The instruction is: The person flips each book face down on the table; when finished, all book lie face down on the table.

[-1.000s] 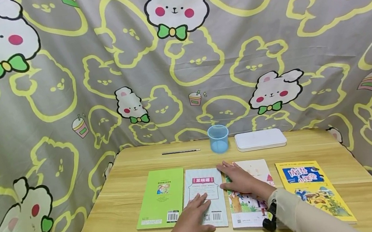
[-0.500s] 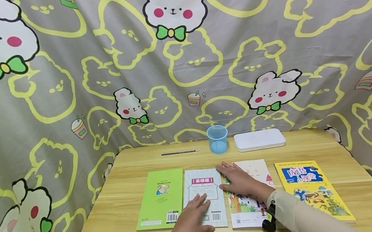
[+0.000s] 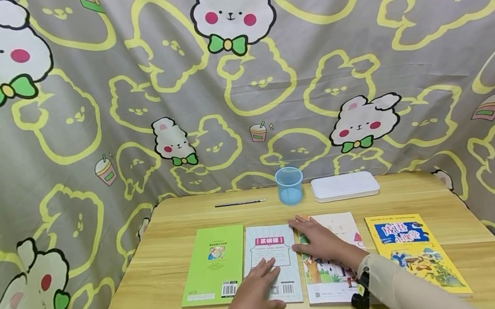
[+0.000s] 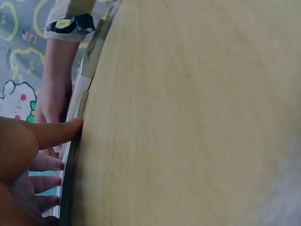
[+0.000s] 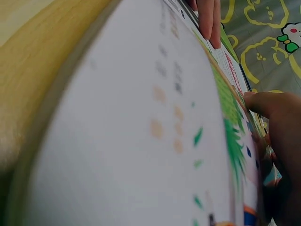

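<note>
My left hand (image 3: 255,295) rests on the lower left of a pale blue book (image 3: 284,266), fingers spread and thumb near its bottom edge. In the left wrist view that hand's thumb (image 4: 56,134) reaches to the book's edge. Across an illustrated white and pink book (image 3: 334,292) lies my right hand (image 3: 325,242), its fingers stretched toward the pale blue book's upper right corner. The palm and wrist hide part of the illustrated cover. In the right wrist view, the right thumb (image 5: 263,101) extends toward the seam between the two books.
A green book (image 3: 210,270) lies left of the pale blue one, and a yellow book (image 3: 419,252) lies at the right. Behind them on the wooden table (image 3: 150,269) are a pencil (image 3: 239,203), a blue translucent cup (image 3: 290,188) and a white case (image 3: 345,186). Patterned curtain (image 3: 240,93) surrounds the table.
</note>
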A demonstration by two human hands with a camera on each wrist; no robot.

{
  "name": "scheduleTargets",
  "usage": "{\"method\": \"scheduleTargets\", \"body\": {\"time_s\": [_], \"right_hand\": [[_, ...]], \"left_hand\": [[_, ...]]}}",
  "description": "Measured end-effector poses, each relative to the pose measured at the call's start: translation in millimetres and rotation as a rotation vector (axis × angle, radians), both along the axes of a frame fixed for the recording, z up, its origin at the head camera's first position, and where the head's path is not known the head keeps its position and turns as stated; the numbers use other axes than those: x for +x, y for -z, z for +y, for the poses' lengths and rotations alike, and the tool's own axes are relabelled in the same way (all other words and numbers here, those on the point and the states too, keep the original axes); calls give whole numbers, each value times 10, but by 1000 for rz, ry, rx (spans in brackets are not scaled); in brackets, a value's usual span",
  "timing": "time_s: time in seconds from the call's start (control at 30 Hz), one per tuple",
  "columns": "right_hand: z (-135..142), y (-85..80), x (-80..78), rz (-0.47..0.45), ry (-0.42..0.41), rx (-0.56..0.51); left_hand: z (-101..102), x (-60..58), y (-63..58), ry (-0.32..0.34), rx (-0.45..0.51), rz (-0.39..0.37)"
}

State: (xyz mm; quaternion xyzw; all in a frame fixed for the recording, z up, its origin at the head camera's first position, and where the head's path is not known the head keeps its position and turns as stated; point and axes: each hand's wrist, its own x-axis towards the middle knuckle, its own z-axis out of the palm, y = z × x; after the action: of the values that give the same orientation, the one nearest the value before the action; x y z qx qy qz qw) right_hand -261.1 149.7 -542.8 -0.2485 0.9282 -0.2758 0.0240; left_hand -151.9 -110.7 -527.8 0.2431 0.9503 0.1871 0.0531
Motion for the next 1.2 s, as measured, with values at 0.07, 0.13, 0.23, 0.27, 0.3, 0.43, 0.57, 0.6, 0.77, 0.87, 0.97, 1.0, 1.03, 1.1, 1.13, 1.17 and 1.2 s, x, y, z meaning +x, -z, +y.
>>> {"method": "scheduleTargets", "body": {"time_s": [0.07,0.13,0.23,0.27,0.3,0.43,0.57,0.6,0.77,0.87,0.97,1.0,1.03,1.1,1.13,1.17,1.2], "right_hand": [[15,-13,5,-6,-12,-25],[28,-28,9,-9,-25,-42],[50,-42,15,-6,-32,-46],[59,-47,19,-6,-30,-41],[71,-49,22,-6,-28,-35],[133,-50,36,-15,-20,-39],[225,-42,42,-9,-18,-48],[254,-39,45,-2,-18,-47],[397,-47,91,18,5,-48],[488,-53,116,21,28,-51],[586,-52,131,24,58,-42],[619,-48,131,25,66,-41],[654,-42,131,24,75,-36],[726,-24,131,31,91,-22],[763,-14,131,37,96,-18],[800,-6,131,44,100,-16],[835,-2,132,47,105,-19]], "left_hand": [[-1,0,1,-1,0,-1],[-2,-1,3,-2,-2,-1],[0,-3,4,-2,-6,-1],[0,-4,5,-2,-6,-1],[1,-4,5,-2,-5,-2],[1,-4,6,-3,-2,2],[2,0,3,-6,-3,2],[2,3,1,-8,-2,2],[-1,13,-6,-8,2,-1],[-1,13,-6,-6,0,-2],[1,12,-5,-7,-3,-3],[1,11,-6,-8,-4,-3],[1,11,-6,-9,-4,-2],[1,12,-7,-9,-5,-3],[1,12,-7,-9,-5,-2],[1,13,-7,-9,-5,-3],[1,14,-7,-9,-4,-3]]}}
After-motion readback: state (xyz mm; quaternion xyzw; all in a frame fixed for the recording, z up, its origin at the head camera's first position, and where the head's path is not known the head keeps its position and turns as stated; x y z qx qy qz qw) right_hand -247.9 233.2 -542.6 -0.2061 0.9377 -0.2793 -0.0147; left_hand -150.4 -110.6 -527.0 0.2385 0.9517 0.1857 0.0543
